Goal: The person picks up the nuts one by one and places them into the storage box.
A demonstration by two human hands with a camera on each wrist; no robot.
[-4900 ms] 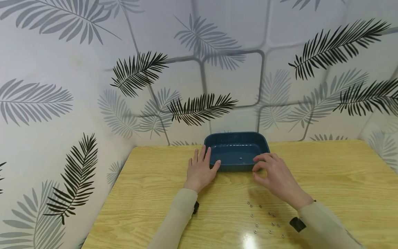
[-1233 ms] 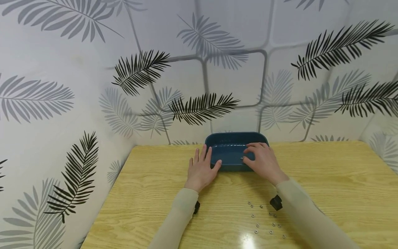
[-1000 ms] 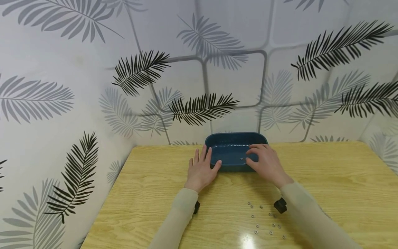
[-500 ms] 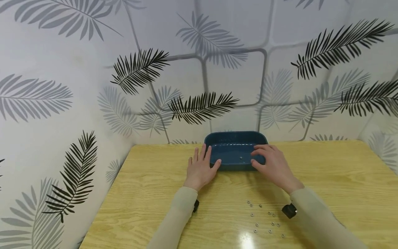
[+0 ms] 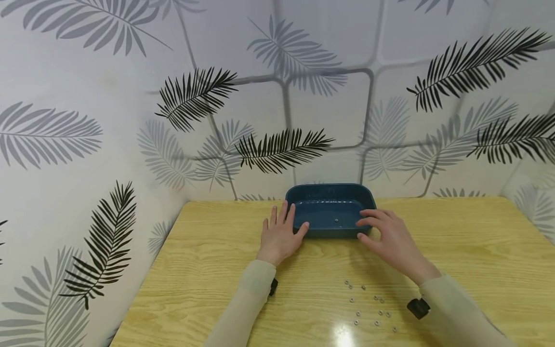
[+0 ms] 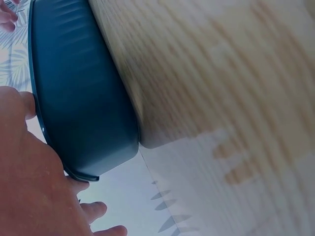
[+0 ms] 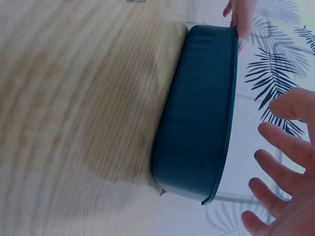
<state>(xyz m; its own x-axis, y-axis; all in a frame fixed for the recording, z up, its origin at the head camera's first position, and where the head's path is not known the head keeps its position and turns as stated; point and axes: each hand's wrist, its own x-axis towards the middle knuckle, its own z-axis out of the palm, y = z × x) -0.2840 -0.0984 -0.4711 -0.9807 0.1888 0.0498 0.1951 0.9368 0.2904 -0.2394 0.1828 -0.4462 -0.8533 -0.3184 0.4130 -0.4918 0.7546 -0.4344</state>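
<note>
The right hand (image 5: 390,242), deep inside the blue tray (image 5: 330,233) about a second ago, has drawn back to its near right corner – fingers loosely curved and parted, clear of the rim in the right wrist view. The left hand (image 5: 279,239) stays on the tray's left end, fingers spread. One small nut (image 5: 336,220) lies in the tray, perhaps a second beside it; loose nuts (image 5: 358,313) dot the counter (image 5: 208,270) as before.
</note>
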